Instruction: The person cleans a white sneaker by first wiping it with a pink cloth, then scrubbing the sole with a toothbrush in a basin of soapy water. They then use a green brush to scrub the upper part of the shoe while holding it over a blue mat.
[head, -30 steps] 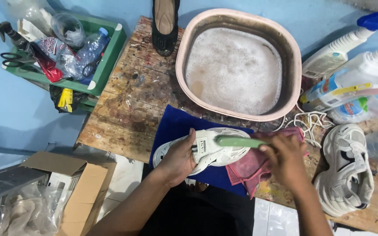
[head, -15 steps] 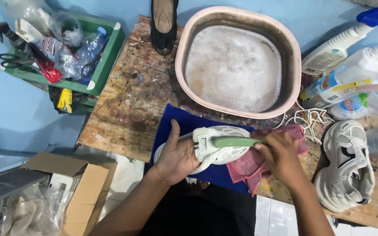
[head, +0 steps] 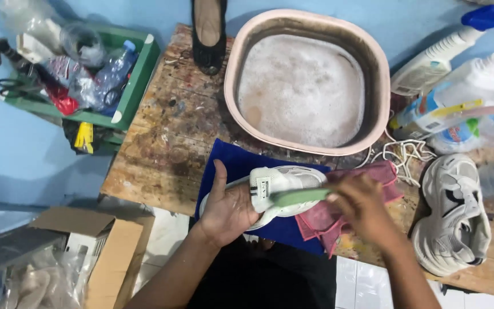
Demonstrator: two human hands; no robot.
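The sneaker [head: 284, 186] is white, the brush [head: 299, 197] pale green, lying over a deep blue cloth [head: 232, 163] and a pink rag [head: 321, 220]. The basin [head: 373, 63] is pink, full of white foam; the worktop [head: 161, 149] is stained brown wood; the crate [head: 135, 80] is green.

Two bare forearms come up from the bottom edge of the head view, each ending in a bare hand. The left grip [head: 228, 207] has no glove, ring or watch on the parts that show; its thumb and fingers look damp, with pale specks of suds on the palm side. The right grip [head: 361, 205] is blurred, so fine detail on its fingers cannot be made out, but no glove or wristband shows. Neither forearm carries a sleeve: both are uncovered from wrist to elbow. Below and between the two grips lies a dark, nearly black garment, plain and unmarked, covering the person's lap.
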